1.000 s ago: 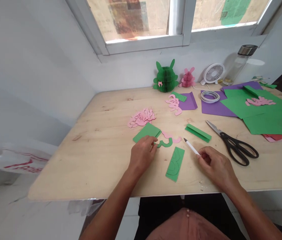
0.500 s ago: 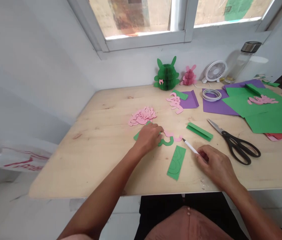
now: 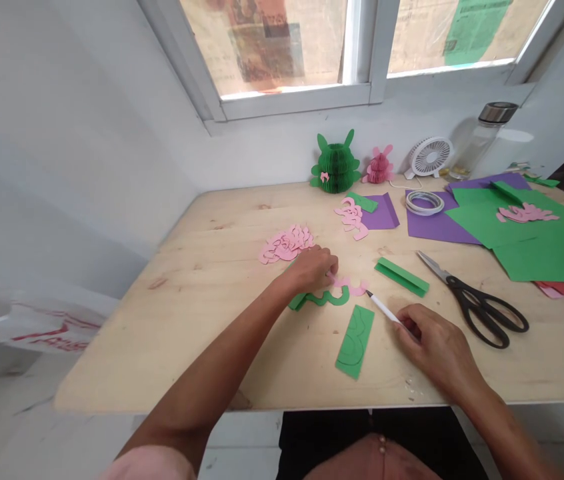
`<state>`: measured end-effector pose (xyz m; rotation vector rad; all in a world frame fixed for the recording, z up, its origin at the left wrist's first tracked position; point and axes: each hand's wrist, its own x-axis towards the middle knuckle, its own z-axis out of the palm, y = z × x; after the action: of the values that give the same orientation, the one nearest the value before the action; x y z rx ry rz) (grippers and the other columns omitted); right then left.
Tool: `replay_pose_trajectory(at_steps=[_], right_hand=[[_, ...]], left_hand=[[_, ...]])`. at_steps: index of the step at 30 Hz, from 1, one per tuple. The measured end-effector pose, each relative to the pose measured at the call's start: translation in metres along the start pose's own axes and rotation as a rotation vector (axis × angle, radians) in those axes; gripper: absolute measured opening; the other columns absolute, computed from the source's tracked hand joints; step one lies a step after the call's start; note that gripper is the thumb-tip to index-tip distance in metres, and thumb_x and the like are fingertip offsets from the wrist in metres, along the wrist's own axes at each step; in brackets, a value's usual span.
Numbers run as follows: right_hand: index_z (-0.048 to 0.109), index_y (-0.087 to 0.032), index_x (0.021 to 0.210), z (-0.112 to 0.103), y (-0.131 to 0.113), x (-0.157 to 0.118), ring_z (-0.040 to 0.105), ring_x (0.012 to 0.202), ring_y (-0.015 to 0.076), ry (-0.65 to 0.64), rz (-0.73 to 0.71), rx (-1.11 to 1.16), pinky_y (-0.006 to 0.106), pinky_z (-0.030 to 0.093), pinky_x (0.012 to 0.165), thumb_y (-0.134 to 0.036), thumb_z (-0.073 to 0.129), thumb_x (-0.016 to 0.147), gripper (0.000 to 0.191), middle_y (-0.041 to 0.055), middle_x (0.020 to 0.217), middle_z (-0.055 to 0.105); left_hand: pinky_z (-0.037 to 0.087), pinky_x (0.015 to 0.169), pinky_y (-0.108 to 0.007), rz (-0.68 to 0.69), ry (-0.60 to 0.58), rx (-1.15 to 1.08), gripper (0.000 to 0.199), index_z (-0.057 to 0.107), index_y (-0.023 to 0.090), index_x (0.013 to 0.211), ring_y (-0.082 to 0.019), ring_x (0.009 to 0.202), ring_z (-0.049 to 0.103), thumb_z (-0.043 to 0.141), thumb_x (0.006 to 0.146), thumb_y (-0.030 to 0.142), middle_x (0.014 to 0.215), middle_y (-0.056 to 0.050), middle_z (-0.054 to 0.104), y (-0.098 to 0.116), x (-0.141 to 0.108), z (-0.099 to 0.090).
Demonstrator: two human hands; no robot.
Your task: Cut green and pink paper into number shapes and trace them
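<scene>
My left hand (image 3: 315,269) is closed, its fingertips pinching the left end of a wavy pink paper cutout (image 3: 357,288). Below that hand lies a wavy green paper cutout (image 3: 338,296), with more green paper partly hidden under the wrist. In my right hand (image 3: 432,341) is a white pen (image 3: 385,307), its dark tip close to the right end of the pink cutout. Between the hands, nearer the table's front edge, lies a green paper rectangle (image 3: 355,343) with curved lines drawn on it.
Black-handled scissors (image 3: 477,300) and a folded green strip (image 3: 402,277) lie right. Pink cutouts (image 3: 287,244) are piled behind my left hand. Farther back are tape rolls (image 3: 425,203), green sheets (image 3: 537,253), paper figures (image 3: 337,168), a fan (image 3: 431,157) and a bottle (image 3: 479,143).
My left hand has shifted right, from over the green paper to the pink cutout's end, uncovering more green. My right hand keeps the pen near the same spot. The view has tilted slightly upward.
</scene>
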<state>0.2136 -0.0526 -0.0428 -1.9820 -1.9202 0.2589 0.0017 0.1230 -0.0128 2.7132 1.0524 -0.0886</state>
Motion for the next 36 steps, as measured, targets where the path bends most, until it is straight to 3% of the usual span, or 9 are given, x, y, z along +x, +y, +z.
replay_pose_trajectory(at_steps=[9, 12, 23, 26, 30, 36], right_hand=[[0.059, -0.022, 0.076, -0.002, 0.0, 0.0, 0.059, 0.063, 0.0168, -0.007, 0.01, 0.014, 0.027, 0.038, 0.056, -0.034, 0.049, 0.086, 0.018, -0.0006, 0.069, 0.062], [0.059, -0.022, 0.076, -0.002, -0.001, 0.001, 0.059, 0.062, 0.0164, 0.0, 0.004, 0.0, 0.026, 0.038, 0.056, -0.035, 0.049, 0.086, 0.019, -0.0006, 0.069, 0.062], [0.06, -0.022, 0.075, -0.005, -0.002, 0.001, 0.059, 0.059, 0.0161, 0.009, -0.015, -0.008, 0.026, 0.038, 0.053, -0.033, 0.05, 0.085, 0.018, 0.0006, 0.069, 0.064], [0.06, -0.022, 0.075, -0.006, -0.003, 0.002, 0.059, 0.059, 0.016, 0.014, -0.014, -0.005, 0.025, 0.038, 0.052, -0.033, 0.05, 0.084, 0.018, 0.0007, 0.069, 0.064], [0.06, -0.022, 0.077, -0.006, -0.004, 0.003, 0.06, 0.062, 0.0169, -0.01, -0.006, -0.025, 0.026, 0.038, 0.054, -0.033, 0.049, 0.085, 0.018, 0.0008, 0.071, 0.064], [0.06, -0.021, 0.076, -0.007, -0.004, 0.004, 0.059, 0.061, 0.016, -0.015, -0.011, -0.035, 0.026, 0.036, 0.054, -0.032, 0.049, 0.085, 0.018, 0.0006, 0.071, 0.064]], left_hand=[[0.042, 0.067, -0.025, -0.01, -0.09, -0.023, 0.009, 0.064, 0.02, 0.082, -0.021, 0.09, 0.06, 0.062, 0.072, 0.021, 0.091, -0.004, 0.069, 0.001, 0.004, -0.01], [0.042, 0.069, -0.025, -0.009, -0.099, -0.031, 0.014, 0.065, 0.02, 0.086, -0.02, 0.091, 0.06, 0.063, 0.072, 0.021, 0.093, -0.004, 0.07, 0.0, 0.005, -0.01], [0.041, 0.066, -0.025, 0.007, -0.106, -0.077, 0.005, 0.062, 0.02, 0.071, -0.019, 0.083, 0.062, 0.063, 0.068, 0.016, 0.081, -0.001, 0.07, -0.005, 0.01, -0.009], [0.041, 0.065, -0.024, 0.0, -0.089, -0.096, 0.01, 0.064, 0.021, 0.078, -0.018, 0.081, 0.063, 0.061, 0.07, 0.016, 0.082, 0.0, 0.07, -0.006, 0.01, -0.007], [0.043, 0.066, -0.024, -0.01, -0.064, -0.121, 0.025, 0.066, 0.022, 0.095, -0.018, 0.084, 0.064, 0.058, 0.072, 0.017, 0.091, 0.0, 0.071, 0.0, 0.016, -0.005], [0.042, 0.067, -0.026, -0.011, -0.086, -0.113, 0.016, 0.066, 0.023, 0.084, -0.021, 0.089, 0.063, 0.066, 0.068, 0.022, 0.089, -0.001, 0.07, 0.013, 0.027, -0.004]])
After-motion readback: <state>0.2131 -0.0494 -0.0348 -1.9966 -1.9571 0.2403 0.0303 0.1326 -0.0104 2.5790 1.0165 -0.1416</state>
